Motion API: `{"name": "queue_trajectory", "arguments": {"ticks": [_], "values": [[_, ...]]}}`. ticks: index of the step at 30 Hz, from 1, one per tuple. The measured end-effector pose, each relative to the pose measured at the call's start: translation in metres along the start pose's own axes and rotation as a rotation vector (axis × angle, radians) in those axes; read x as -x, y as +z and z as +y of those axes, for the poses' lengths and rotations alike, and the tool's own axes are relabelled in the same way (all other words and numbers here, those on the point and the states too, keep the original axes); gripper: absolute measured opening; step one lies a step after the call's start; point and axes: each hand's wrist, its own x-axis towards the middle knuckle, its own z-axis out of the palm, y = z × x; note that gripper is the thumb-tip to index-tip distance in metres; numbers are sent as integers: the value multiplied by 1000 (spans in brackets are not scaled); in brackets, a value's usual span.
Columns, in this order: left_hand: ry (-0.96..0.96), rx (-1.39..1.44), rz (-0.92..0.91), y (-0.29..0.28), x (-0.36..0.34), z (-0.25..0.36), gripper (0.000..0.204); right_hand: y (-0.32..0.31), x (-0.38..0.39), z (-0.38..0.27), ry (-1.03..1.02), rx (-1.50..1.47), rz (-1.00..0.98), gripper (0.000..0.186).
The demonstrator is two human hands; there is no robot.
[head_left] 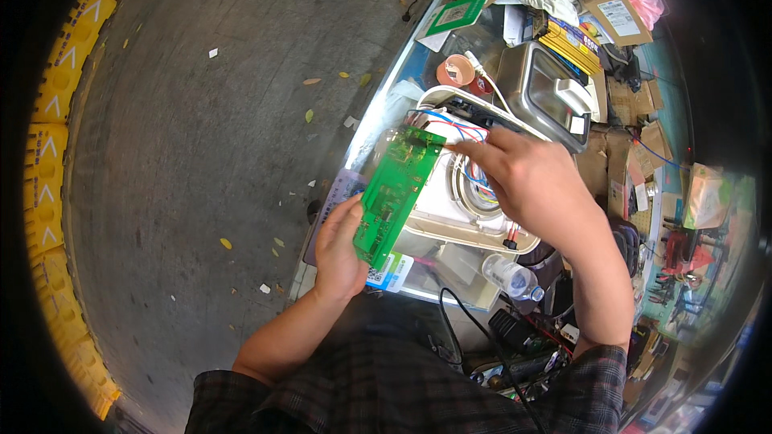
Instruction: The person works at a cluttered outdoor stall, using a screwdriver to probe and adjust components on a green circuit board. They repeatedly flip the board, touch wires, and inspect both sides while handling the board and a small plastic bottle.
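A long green circuit board (pixel 392 197) is held tilted above the counter's near-left side. My left hand (pixel 342 251) grips its lower left edge, thumb on the face. The fingers of my right hand (pixel 519 173) are drawn together, their tips at the board's upper right corner; whether they hold something small there I cannot make out. Beneath both hands lies an opened appliance housing (pixel 426 229), cream-white, with a round coil-like part (pixel 474 193) and blue and red wires (pixel 458 124). My right hand covers part of it.
Behind the housing stand a metal container with a lid (pixel 531 84), an orange-brown cup (pixel 456 71) and a cardboard box (pixel 618 8). A clear plastic bottle (pixel 512 277) lies nearer me. Tools (pixel 683 281) crowd the right; yellow barriers (pixel 50 153) line the far left.
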Motion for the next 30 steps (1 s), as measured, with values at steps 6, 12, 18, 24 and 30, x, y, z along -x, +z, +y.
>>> {"name": "queue_trajectory", "arguments": {"ticks": [6,12,18,24,30], "values": [[-13,-14,8,1,1,4,32,14,-3,3,-62,-31,-17,45],[-9,-16,14,1,1,2,33,14,-7,-2,-52,17,11,45],[3,-14,-19,1,0,1,34,9,-18,-7,-40,89,87,47],[9,-20,14,2,1,-1,34,11,-17,-11,-29,93,-25,48],[2,-20,28,3,3,-1,33,18,-17,-11,-24,114,-113,43]]}}
